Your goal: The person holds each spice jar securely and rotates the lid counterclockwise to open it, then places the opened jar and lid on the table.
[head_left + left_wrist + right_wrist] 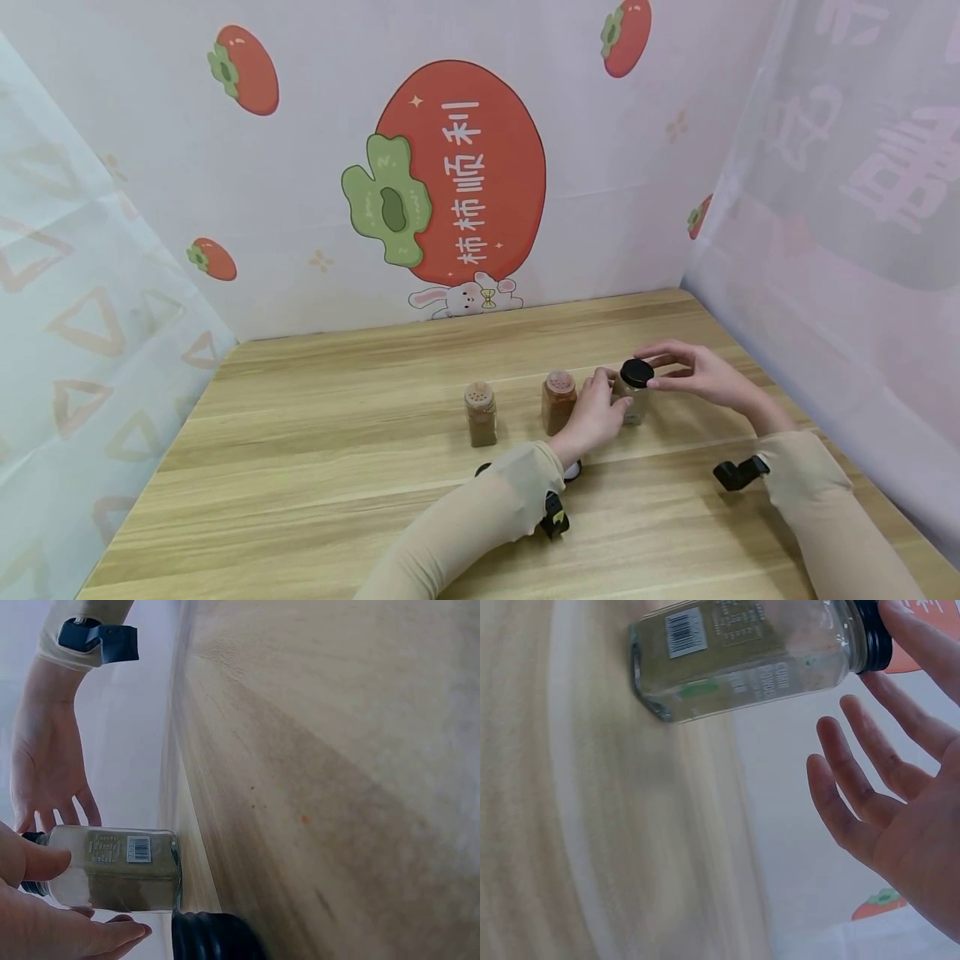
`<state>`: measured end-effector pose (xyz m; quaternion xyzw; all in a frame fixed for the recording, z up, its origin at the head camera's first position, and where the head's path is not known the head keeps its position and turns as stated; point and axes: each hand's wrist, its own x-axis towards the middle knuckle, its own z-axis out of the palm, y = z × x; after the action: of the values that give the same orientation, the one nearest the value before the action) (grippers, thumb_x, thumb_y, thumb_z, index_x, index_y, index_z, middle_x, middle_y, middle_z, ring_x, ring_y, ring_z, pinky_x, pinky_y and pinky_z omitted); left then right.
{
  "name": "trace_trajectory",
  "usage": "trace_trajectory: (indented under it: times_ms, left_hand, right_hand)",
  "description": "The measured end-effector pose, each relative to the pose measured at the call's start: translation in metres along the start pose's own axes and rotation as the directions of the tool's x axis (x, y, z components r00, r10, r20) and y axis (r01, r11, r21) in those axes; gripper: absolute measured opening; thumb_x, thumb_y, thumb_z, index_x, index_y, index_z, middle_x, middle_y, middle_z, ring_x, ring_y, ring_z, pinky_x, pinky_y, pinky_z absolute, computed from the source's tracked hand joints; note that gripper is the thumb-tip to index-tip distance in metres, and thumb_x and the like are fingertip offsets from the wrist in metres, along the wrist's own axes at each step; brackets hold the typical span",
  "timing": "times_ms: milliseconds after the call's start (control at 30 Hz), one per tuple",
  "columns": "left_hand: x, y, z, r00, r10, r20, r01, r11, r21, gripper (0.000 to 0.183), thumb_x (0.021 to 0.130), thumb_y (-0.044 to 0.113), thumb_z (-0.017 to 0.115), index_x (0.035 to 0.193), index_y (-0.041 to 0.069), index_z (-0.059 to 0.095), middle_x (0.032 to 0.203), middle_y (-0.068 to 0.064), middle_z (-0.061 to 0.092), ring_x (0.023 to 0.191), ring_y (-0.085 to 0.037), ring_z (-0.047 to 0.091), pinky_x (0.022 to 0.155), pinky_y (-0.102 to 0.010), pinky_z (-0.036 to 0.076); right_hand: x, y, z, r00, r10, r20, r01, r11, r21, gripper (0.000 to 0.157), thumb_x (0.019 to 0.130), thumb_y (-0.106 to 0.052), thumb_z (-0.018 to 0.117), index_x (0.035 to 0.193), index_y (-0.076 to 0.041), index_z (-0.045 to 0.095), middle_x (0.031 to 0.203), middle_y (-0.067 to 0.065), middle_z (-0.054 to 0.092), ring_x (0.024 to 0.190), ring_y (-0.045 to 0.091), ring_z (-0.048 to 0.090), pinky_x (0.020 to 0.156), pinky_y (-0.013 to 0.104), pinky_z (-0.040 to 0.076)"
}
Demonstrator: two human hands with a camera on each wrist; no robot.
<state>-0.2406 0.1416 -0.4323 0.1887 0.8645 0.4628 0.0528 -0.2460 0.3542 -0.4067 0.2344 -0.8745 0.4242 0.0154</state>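
A square glass spice jar (633, 408) with brown-green powder and a barcode label stands upright at the right of the table. My left hand (596, 414) holds the jar's body between thumb and fingers. At its top, my right hand (693, 377) pinches the black lid (875, 634) between thumb and index finger, the other fingers spread apart. Left of my left hand stands a jar of reddish powder (558, 408), its perforated shaker top uncovered. Farther left is a similar jar of brown powder (481, 421), also showing its perforated top.
A loose lid with a pale inside (572, 471) lies by the left wrist, partly hidden. Another dark lid (483, 468) peeks out behind the left sleeve. Fabric walls (300, 183) with persimmon prints stand at the back and sides of the wooden table (300, 467).
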Motion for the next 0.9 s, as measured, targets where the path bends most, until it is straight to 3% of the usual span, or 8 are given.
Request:
trace_trajectory:
  times_ms: [167,333,667,900]
  left_hand:
    - [0.000,0.000,0.000,1.000,-0.004,0.004,0.004,1.000,0.000,0.035,0.093,0.023,0.060,0.125,0.014,0.047,0.120,-0.006,0.055,0.111,-0.013,0.052,0.095,-0.027,0.044]
    - [0.000,-0.001,0.000,1.000,-0.007,0.007,0.007,1.000,0.004,0.036,0.093,0.024,0.060,0.125,0.014,0.047,0.119,-0.005,0.054,0.109,-0.012,0.052,0.093,-0.026,0.044]
    - [0.001,-0.001,0.001,1.000,-0.011,0.002,0.011,1.000,0.010,0.036,0.093,0.023,0.061,0.125,0.014,0.047,0.117,-0.004,0.055,0.107,-0.011,0.053,0.092,-0.026,0.045]
    - [0.001,-0.002,0.001,1.000,-0.004,0.009,0.004,1.000,0.007,0.036,0.093,0.023,0.060,0.125,0.014,0.046,0.118,-0.004,0.054,0.108,-0.011,0.052,0.093,-0.026,0.045]
  right_hand:
    - [-0.004,-0.001,0.006,0.996,0.063,-0.056,-0.064,0.998,-0.018,0.043,0.087,-0.021,0.069,0.126,-0.010,0.056,0.129,0.013,0.055,0.106,0.005,0.057,0.079,0.024,0.053]
    - [-0.004,-0.001,0.012,0.991,0.066,-0.115,-0.068,0.998,-0.010,0.040,0.085,-0.018,0.071,0.120,-0.006,0.057,0.124,0.016,0.057,0.101,-0.001,0.057,0.079,0.022,0.053]
    - [-0.001,-0.002,0.018,0.985,-0.014,-0.172,0.002,0.998,-0.068,0.036,0.082,-0.015,0.075,0.115,-0.009,0.061,0.116,0.009,0.062,0.099,0.003,0.059,0.082,0.027,0.054]
    - [-0.002,-0.004,0.013,0.989,-0.067,-0.135,0.055,0.995,-0.087,0.035,0.084,-0.010,0.072,0.117,-0.007,0.062,0.118,0.012,0.060,0.102,-0.003,0.055,0.082,0.023,0.053]
